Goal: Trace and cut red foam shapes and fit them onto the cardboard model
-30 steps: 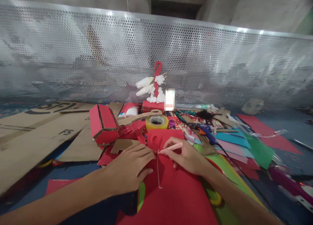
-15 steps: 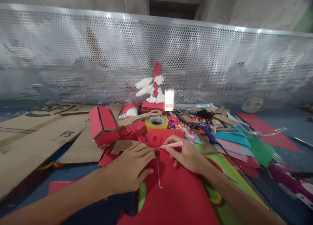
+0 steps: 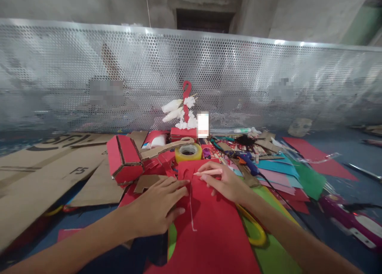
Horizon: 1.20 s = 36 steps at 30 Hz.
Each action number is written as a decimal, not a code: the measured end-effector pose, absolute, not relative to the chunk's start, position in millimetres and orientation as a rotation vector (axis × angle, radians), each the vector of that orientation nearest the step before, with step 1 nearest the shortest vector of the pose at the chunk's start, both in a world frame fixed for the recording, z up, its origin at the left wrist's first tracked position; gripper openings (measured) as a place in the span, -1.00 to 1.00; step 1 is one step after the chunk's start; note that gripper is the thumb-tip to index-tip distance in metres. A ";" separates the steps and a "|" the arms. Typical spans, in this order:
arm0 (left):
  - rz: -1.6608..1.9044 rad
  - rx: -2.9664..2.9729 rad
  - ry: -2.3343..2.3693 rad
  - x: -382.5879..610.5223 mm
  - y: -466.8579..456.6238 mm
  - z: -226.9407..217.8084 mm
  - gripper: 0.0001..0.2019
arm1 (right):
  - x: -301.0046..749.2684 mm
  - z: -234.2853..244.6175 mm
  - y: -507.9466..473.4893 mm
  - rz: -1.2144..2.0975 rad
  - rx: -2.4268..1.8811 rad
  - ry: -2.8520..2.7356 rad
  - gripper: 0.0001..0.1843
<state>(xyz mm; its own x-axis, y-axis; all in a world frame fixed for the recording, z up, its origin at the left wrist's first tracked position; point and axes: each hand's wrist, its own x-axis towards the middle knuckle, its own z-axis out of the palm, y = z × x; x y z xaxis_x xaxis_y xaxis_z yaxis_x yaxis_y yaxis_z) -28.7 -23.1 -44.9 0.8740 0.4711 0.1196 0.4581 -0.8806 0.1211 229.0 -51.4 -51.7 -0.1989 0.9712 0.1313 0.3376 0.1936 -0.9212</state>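
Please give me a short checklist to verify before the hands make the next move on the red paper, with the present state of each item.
1. Left hand lies flat on the red paper sheet, holding it down: ok.
2. Right hand grips the pink pencil: ok.
3. Pencil tip sits at the top of the pale line drawn on the sheet: ok.
4. Left fingertips clear of the line: ok, they lie just beside it.
5. Tape roll apart from both hands: ok.
6. Line is straight: cannot tell, too thin.
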 end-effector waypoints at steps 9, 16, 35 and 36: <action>0.086 2.978 0.730 -19.2 -20.7 -28.8 -0.73 | 229.9 -53.3 -38.2 0.997 -1.276 -1.704 -0.80; 0.084 2.989 0.742 -19.6 -20.2 -30.1 -0.72 | 229.2 -53.2 -46.4 0.912 -1.251 -1.823 -0.93; 0.072 2.975 0.759 -20.6 -17.5 -33.5 -0.72 | 226.6 -50.6 -47.0 0.859 -1.240 -1.817 -0.81; 0.075 2.975 0.760 -20.8 -17.7 -33.7 -0.71 | 226.3 -50.3 -46.5 0.875 -1.237 -1.820 -0.82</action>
<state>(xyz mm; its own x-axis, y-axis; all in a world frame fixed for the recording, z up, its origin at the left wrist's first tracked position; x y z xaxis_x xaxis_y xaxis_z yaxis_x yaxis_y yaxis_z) -20.8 -17.7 -33.7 0.8766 0.4803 0.0298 0.4769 -0.8753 0.0805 226.3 -46.5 -50.3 -0.2475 0.9467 0.2059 0.4302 0.2978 -0.8522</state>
